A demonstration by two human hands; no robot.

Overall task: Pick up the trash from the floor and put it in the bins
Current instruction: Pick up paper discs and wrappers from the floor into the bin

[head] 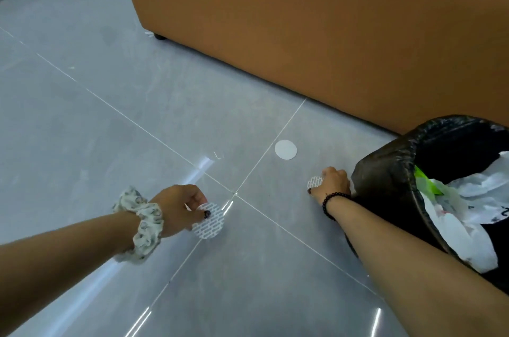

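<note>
On grey tiled floor (110,121), with left hand (181,205) pinching patterned disc (208,221) and right hand (333,182) clutching another disc (314,182), drop both cleanly into bin (385,171).

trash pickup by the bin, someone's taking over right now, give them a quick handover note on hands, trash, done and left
Left hand: pinches a patterned white disc low over the floor.
Right hand: grips a second patterned disc beside the black-bagged bin.
Done: the bin already holds white and green waste.
Left: drop both discs in the bin, then collect the plain white disc on the floor near the orange sofa, plus small scraps farther off.
</note>
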